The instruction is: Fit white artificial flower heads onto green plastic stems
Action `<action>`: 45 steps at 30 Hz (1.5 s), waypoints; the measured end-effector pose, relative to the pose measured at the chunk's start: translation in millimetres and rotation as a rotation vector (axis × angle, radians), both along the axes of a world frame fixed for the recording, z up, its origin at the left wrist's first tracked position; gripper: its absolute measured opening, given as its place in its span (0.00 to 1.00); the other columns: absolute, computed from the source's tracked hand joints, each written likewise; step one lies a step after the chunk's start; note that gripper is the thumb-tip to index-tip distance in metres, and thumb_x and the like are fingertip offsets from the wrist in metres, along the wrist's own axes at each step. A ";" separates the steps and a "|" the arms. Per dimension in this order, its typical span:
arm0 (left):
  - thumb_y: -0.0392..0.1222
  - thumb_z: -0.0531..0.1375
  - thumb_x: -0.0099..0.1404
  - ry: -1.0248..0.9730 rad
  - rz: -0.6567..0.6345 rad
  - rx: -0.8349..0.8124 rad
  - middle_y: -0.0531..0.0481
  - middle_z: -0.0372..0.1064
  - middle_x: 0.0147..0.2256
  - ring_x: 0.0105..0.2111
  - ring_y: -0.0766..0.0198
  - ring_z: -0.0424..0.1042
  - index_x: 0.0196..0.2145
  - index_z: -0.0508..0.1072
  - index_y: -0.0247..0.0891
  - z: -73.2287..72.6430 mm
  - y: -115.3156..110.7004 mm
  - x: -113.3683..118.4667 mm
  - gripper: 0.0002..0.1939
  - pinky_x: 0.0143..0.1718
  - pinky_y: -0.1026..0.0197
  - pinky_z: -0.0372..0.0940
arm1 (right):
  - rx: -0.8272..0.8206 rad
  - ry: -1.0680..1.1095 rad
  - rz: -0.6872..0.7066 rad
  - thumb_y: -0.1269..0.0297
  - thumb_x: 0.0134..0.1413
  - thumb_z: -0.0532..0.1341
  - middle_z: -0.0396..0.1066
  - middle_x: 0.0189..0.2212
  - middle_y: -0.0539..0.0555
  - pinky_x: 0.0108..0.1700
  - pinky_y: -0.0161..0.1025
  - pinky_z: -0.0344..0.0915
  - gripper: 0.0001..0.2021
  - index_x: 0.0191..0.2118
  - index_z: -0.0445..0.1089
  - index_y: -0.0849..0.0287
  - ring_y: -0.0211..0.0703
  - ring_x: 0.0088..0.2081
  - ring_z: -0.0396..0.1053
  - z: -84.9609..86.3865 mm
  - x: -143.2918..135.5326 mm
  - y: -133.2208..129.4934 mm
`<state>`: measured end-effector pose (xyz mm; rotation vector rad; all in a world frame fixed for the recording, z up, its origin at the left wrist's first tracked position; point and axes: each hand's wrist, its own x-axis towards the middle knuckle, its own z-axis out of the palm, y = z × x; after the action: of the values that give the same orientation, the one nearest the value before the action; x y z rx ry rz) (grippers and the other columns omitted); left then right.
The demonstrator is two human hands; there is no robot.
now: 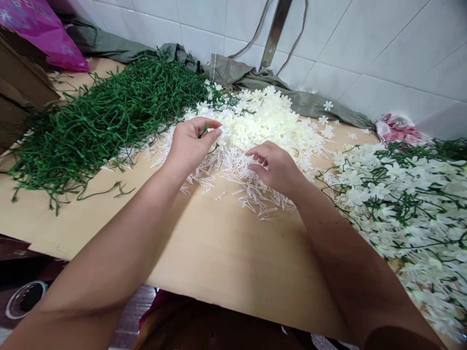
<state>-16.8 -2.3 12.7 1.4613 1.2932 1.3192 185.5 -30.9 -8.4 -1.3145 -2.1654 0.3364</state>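
Between the thumb and fingers of my left hand (191, 146) is a green plastic flower stem (205, 130), pinched near the middle of the table. To its right, my right hand (275, 165) hovers over a heap of thin white stamens (251, 192) with thumb and fingers curled toward each other. Whether anything small sits in those fingertips I cannot make out. Just behind both hands lies a pile of loose white artificial petals (277, 114). A large heap of green stems (120, 112) spreads to the left of my left hand.
On the right lie many white flowers on green stems (408, 194). Grey-green sacking (310, 102) runs along the tiled wall (339, 43). A cardboard box (22, 73) and a pink bag (44, 31) stand at back left. Cardboard (219, 257) covers the table to its front edge.
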 end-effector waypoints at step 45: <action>0.31 0.62 0.56 -0.566 -0.508 -0.682 0.63 0.42 0.12 0.12 0.78 0.38 0.23 0.65 0.35 -13.4 -17.4 17.5 0.08 0.13 0.72 0.35 | 0.038 0.623 -0.031 0.68 0.51 0.60 0.67 0.31 0.51 0.40 0.38 0.67 0.03 0.30 0.63 0.57 0.37 0.35 0.66 -5.1 -24.3 -8.6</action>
<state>0.7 -19.6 -0.6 0.7726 0.7944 0.7508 161.3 -39.5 -13.5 -1.0413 -1.6156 0.5991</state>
